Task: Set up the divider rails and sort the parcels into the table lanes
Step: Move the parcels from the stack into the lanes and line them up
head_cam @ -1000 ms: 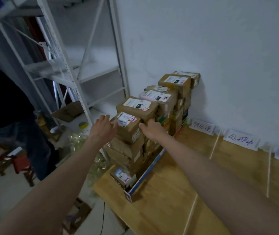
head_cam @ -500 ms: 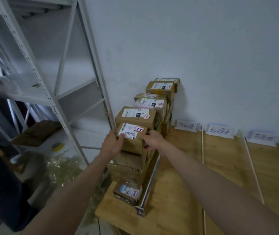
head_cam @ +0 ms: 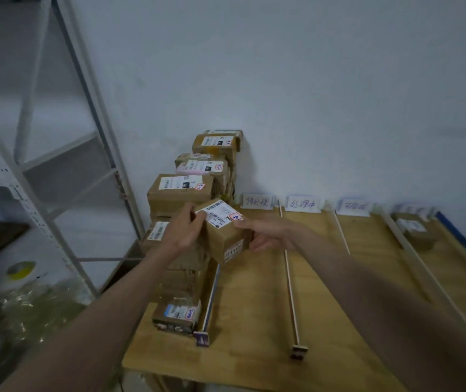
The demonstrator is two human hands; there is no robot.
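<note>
Got the parcel (head_cam: pixel 220 236) pinched between my left hand (head_cam: pixel 182 232) and right hand (head_cam: pixel 271 233) — I'd read its label, then pick a lane

Parcel stack (head_cam: pixel 195 176): I see it along the tabletop's (head_cam: pixel 254 321) left edge, reaching the wall.
Rails (head_cam: pixel 289 278): right of it, running front to back.
Lone parcel (head_cam: pixel 415 232): far-right lane.
Shelving (head_cam: pixel 65 154): left of the tabletop.

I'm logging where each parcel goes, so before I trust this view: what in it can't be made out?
Head view:
- Print on the held parcel: too small and blurred; left hand and right hand cover its sides.
- Lower parcels in the stack: hidden behind the left arm.
- Third lane sign: writing blurred.
- Far-right parcel: label unreadable.
</note>
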